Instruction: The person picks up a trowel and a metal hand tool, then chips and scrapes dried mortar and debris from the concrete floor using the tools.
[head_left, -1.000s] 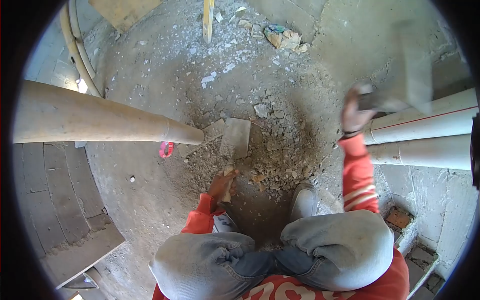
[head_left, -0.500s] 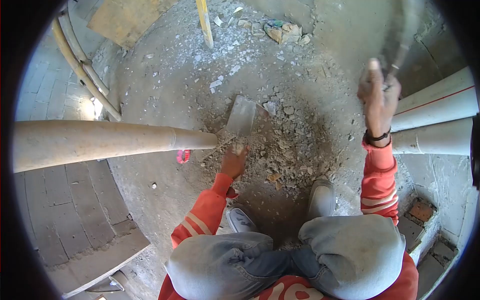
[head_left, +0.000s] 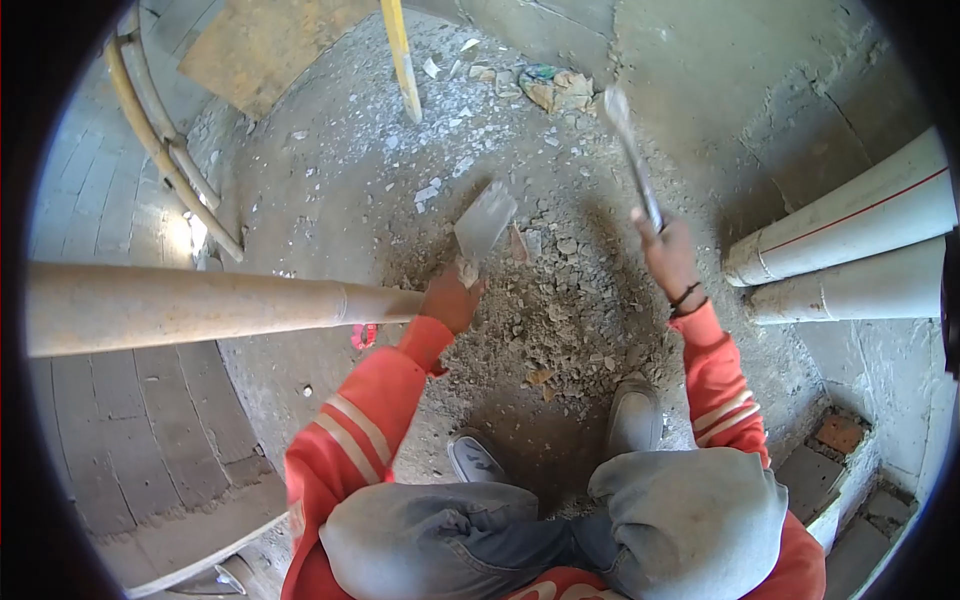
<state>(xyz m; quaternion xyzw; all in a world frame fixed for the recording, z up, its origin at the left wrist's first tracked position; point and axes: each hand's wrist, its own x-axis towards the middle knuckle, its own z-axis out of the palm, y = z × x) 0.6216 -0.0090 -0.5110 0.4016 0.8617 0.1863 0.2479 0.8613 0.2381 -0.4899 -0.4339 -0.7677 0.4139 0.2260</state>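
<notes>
My left hand (head_left: 452, 300), low over the rubble, is closed at the near end of a flat grey slab (head_left: 486, 220), which looks like a piece of tile. The slab is tilted, and my fingers partly hide its lower end. My right hand (head_left: 669, 262) is wrapped around a long grey metal tool (head_left: 640, 172). Its broader pale far end points up and away, blurred by motion, so I cannot tell its exact kind. Beneath and between both hands spreads a heap of broken rubble (head_left: 565, 330), with a reddish fragment (head_left: 519, 244) beside the slab.
A thick pole (head_left: 220, 308) reaches in from the left, close to my left forearm. Two white pipes (head_left: 850, 215) lie at the right. A yellow post (head_left: 401, 60) stands beyond the rubble, near a crumpled bag (head_left: 556, 90). My shoes (head_left: 635, 418) border the heap.
My right hand has swung left and inward, bringing the long tool over the rubble's far right side. My left hand has moved slightly left, and the slab is tilted differently.
</notes>
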